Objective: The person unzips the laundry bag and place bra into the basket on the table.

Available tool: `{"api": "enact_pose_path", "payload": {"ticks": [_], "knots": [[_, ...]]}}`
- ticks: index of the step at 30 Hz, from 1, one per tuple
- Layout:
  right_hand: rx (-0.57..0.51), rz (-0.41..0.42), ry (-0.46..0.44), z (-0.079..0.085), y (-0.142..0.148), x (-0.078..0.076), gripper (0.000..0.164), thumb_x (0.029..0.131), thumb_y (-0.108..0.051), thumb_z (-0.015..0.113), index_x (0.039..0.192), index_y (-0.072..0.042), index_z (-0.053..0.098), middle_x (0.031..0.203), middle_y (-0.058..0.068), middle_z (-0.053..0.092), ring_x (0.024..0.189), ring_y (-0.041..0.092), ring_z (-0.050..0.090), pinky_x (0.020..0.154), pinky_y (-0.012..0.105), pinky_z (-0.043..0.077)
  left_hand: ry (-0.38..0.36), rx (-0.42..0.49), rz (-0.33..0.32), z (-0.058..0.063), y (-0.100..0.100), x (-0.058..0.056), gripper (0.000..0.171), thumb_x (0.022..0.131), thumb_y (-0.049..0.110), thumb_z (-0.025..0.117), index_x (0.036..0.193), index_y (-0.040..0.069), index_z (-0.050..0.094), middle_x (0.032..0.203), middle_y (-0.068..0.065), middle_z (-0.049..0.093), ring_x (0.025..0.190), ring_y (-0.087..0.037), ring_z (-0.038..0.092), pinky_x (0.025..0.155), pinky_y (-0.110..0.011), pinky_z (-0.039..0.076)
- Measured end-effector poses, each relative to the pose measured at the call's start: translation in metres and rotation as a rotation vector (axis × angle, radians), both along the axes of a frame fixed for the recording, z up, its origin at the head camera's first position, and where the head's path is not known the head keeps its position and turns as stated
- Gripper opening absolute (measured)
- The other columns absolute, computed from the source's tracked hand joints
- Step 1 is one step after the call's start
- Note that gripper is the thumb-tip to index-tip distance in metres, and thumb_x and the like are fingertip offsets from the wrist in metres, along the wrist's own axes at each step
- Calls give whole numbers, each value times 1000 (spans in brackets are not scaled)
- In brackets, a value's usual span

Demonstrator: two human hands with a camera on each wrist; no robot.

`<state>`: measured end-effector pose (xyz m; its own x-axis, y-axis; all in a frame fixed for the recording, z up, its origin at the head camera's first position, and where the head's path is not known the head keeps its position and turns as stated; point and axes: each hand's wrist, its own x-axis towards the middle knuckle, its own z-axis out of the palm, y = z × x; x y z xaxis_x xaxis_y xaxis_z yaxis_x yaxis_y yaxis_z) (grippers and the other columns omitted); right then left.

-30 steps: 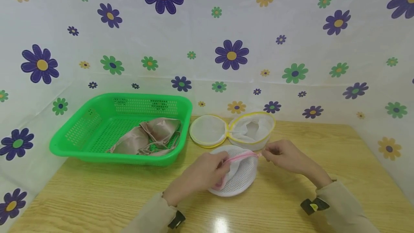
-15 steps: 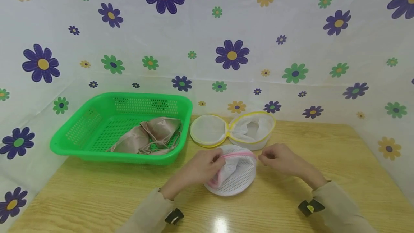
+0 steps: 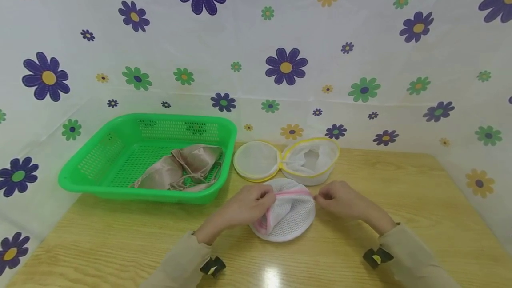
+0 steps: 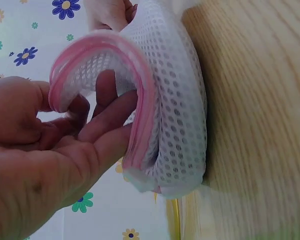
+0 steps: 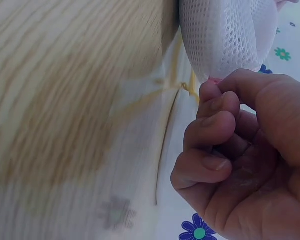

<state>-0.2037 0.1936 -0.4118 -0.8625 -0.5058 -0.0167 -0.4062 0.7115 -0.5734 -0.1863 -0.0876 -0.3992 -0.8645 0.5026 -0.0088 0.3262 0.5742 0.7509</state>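
A round white mesh laundry bag (image 3: pixel 294 223) with a pink zip edge sits on the table between the hands. Its top is partly folded back. My left hand (image 3: pixel 248 204) grips the pink-trimmed edge on the left side; in the left wrist view some fingers (image 4: pixel 110 117) reach inside the curled pink rim (image 4: pixel 142 100). At the far right end of the pink zip, my right hand (image 3: pixel 344 200) pinches a small pink bit. In the right wrist view the thumb and forefinger meet there, right under the mesh wall (image 5: pixel 220 40), the other fingers curled in.
Behind the bag lies a yellow-rimmed mesh bag (image 3: pixel 316 180), its round lid (image 3: pixel 256 159) folded out to the left. A green plastic basket (image 3: pixel 160 194) stands at the left with a beige satin bra (image 3: pixel 160 176) in it. A flowered sheet (image 3: pixel 240 48) hangs behind the wooden table (image 3: pixel 120 243).
Both hands have shifted slightly left, the right one more and a little downward. The pink zip edge has sunk lower and the mesh bag has moved slightly left.
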Motion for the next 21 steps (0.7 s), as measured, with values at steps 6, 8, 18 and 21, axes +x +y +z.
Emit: {"api": "enact_pose_path", "payload": {"ticks": [6,8,18,21], "knots": [[20,-17,-1,3,-9,-1,33,96,-13,58,64,-17,52,58,-11,42,55,4,39,52,20,33,-12,3,-38,1,-2,-2,29,101,26,49,74,17,55,72,7,52,74,-8,51,64,-23,43],[22,-32,18,4,-11,-2,32,97,-12,56,65,-17,53,59,-10,43,55,5,40,52,20,34,-5,8,-50,2,-3,-2,30,104,30,52,77,17,57,76,7,56,78,-9,53,68,-24,45],[-130,-208,123,14,-10,7,17,100,-17,60,96,-6,73,69,-1,62,60,10,53,53,23,45,-96,96,22,11,4,-1,31,104,40,55,94,16,70,93,0,72,86,-11,67,75,-29,56],[-255,-190,41,21,-8,16,19,101,-16,59,100,-4,73,73,2,66,64,15,60,55,25,50,-257,255,62,9,11,0,33,106,35,54,103,6,69,101,-8,75,92,-16,73,77,-32,61]]}}
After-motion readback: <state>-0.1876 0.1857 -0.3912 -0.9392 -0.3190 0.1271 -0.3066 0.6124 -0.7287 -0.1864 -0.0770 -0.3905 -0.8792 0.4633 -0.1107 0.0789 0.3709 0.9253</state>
